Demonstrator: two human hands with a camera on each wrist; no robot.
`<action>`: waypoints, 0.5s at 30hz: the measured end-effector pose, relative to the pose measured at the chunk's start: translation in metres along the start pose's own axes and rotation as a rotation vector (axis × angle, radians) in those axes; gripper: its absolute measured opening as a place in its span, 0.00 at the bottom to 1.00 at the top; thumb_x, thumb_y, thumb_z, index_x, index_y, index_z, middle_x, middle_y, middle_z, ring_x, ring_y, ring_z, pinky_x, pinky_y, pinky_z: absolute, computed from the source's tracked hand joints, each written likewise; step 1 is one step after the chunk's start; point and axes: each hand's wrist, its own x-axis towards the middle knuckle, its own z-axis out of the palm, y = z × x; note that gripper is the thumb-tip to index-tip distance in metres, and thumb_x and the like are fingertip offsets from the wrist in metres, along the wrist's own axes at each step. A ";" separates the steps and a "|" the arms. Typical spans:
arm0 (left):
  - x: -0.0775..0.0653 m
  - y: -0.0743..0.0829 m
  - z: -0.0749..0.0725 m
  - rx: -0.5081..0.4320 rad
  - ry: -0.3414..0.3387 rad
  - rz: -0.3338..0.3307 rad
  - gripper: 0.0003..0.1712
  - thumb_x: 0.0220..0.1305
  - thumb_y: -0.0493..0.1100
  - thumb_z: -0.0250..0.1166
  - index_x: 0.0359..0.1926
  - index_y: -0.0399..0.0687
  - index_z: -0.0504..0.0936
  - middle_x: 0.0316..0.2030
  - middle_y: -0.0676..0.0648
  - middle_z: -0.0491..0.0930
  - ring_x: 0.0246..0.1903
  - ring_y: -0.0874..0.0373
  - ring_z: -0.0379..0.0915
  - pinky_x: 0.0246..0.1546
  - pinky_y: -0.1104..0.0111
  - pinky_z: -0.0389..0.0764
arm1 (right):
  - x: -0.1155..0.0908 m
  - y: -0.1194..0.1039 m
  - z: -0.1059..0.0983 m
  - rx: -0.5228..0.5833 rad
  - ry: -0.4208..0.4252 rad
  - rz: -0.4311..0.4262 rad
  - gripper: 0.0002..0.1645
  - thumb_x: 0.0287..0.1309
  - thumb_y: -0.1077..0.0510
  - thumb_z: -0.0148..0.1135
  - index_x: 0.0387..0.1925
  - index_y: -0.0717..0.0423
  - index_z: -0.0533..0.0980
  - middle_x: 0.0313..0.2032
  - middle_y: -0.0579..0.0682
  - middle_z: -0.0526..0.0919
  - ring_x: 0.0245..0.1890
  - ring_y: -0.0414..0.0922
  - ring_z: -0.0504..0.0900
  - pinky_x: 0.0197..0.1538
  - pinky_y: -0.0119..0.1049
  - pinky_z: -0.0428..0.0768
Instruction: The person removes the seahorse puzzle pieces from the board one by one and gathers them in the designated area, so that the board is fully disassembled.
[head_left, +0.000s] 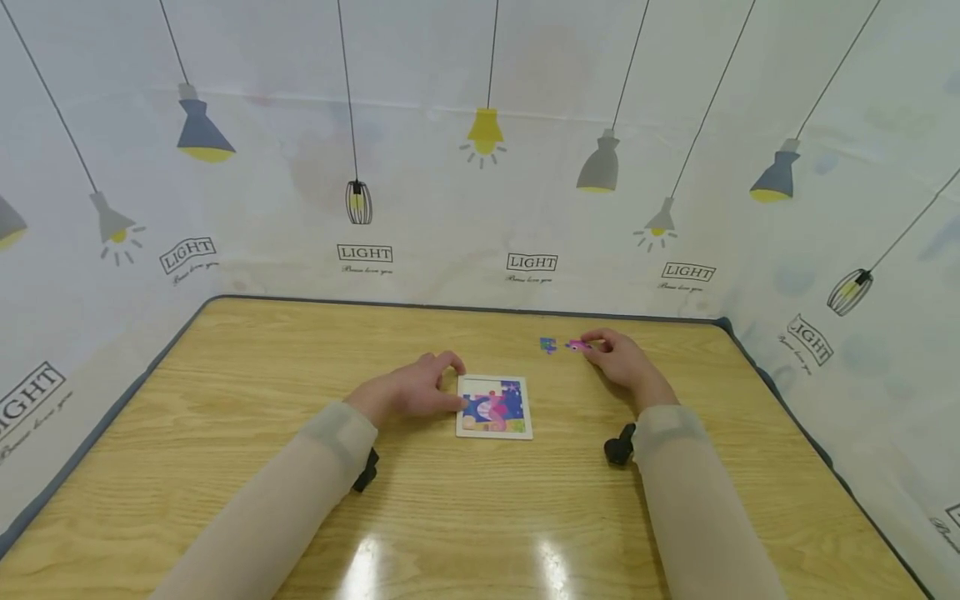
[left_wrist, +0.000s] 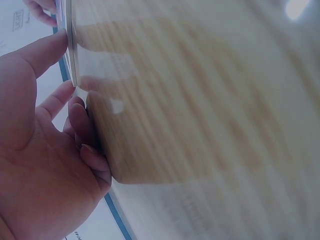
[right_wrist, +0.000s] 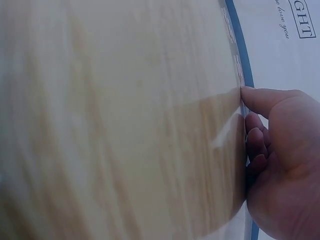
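Observation:
A square jigsaw puzzle (head_left: pixel 495 410) in a white frame lies on the table, showing a pink seahorse-like figure on blue; its upper left part shows pale backing. My left hand (head_left: pixel 416 385) holds the frame's left side, thumb on the edge and curled index finger at the far left corner. In the left wrist view, the thumb and index finger of that hand (left_wrist: pixel 45 130) touch the thin frame. Farther right, my right hand (head_left: pixel 618 358) pinches a pink puzzle piece (head_left: pixel 576 346) at table level. Beside it lies a blue and green puzzle piece (head_left: pixel 548 344).
The wooden table (head_left: pixel 300 350) has a dark edge, with a pale lamp-printed wall covering (head_left: pixel 435 275) behind it and at both sides. A dark device (head_left: pixel 619 447) sits at the right wrist, another (head_left: pixel 366 472) at the left.

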 end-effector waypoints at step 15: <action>-0.001 0.000 0.000 0.009 0.004 0.011 0.31 0.76 0.61 0.67 0.72 0.59 0.70 0.56 0.41 0.71 0.55 0.46 0.71 0.66 0.46 0.74 | 0.002 0.001 -0.001 -0.033 0.005 0.015 0.26 0.84 0.48 0.57 0.74 0.53 0.74 0.58 0.62 0.78 0.53 0.57 0.74 0.63 0.55 0.72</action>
